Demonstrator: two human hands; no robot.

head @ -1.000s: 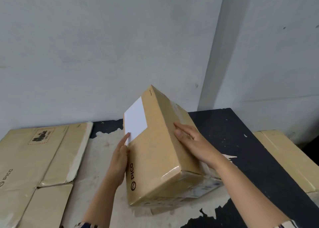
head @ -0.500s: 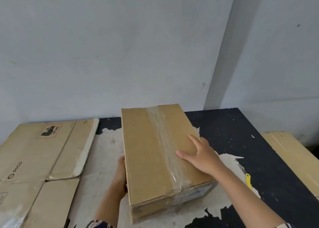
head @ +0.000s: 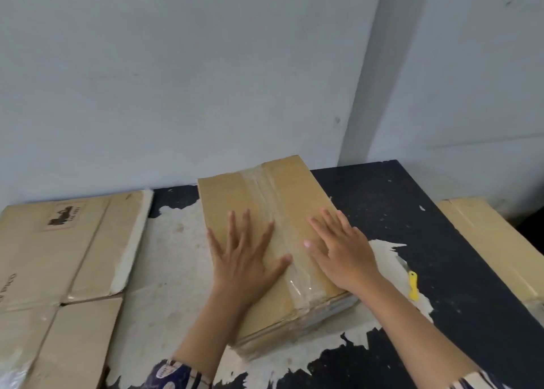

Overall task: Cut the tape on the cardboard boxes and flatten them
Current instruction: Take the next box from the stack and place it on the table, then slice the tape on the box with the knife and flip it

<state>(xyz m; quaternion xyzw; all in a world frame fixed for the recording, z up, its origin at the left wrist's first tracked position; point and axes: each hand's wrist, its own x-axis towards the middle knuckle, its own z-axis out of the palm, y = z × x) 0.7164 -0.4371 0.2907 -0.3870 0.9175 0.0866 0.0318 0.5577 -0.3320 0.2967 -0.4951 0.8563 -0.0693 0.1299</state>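
GRIP: my left hand and right hand lie flat, fingers spread, holding nothing, pressing the box at frame centre | REASON: steadies it, seam up | TAPE: uncut, between my palms | CUTTER: yellow, lower right on the table, untouched | FLATTENED CARTONS: left.
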